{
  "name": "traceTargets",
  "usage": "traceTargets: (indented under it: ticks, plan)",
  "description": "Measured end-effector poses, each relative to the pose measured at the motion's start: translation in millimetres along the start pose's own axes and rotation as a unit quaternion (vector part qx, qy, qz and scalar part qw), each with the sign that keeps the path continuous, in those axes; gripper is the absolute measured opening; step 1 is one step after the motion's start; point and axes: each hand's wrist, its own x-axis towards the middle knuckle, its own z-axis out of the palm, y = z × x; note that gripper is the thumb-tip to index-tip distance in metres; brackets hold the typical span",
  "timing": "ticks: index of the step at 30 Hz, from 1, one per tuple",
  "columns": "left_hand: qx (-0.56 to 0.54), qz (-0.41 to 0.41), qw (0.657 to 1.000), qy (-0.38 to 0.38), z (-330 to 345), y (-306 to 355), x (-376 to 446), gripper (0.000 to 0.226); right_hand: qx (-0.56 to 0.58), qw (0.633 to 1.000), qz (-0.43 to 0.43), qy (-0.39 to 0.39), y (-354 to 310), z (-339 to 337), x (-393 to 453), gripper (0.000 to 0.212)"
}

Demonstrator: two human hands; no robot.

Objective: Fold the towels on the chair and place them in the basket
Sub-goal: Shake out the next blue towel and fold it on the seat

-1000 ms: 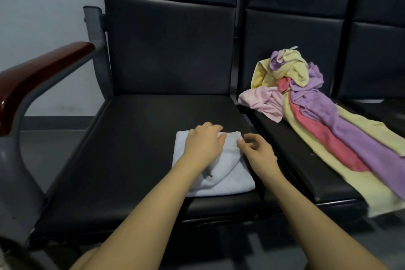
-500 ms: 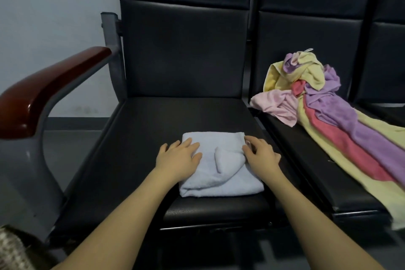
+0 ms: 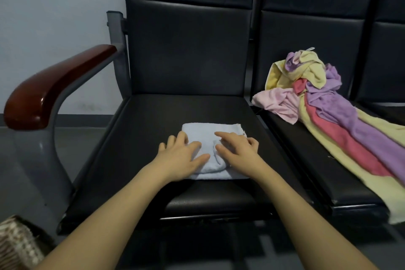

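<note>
**Flattening the folded towel before it goes to the basket**

At the lower left corner a woven basket [image 3: 15, 245] edges into view beside the chair leg. Further in, both hands rest on the pale blue folded towel [image 3: 208, 136], which lies near the front of the black seat [image 3: 153, 129]. The left hand [image 3: 182, 155] lies flat on the towel's left part, fingers spread and gripping nothing; the right hand [image 3: 238, 151] presses with slightly bent fingers beside a small raised fold, also gripping nothing. To finish well, smooth that bump outward, square the edges, then lift from beneath so the layers stay together. Beyond, on the next seat, a heap of unfolded towels [image 3: 317, 98] in pink, yellow, purple and red waits.
</note>
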Motion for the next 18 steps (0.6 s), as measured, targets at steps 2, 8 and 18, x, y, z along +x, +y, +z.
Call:
traceTargets:
  ticks: [2,8,18]
  plan:
    - [0.019,0.016,1.0,-0.008,4,-2,-13,0.061,-0.039,0.999,0.006,0.029,1,0,-8,0.037]
    - [-0.066,0.036,0.994,0.085,13,-3,-34,0.059,-0.119,0.987,-0.068,0.085,10,-7,-39,0.049]
    - [-0.063,0.105,0.972,0.201,28,-21,-48,0.018,-0.183,0.975,-0.098,0.078,18,-13,-63,0.023]
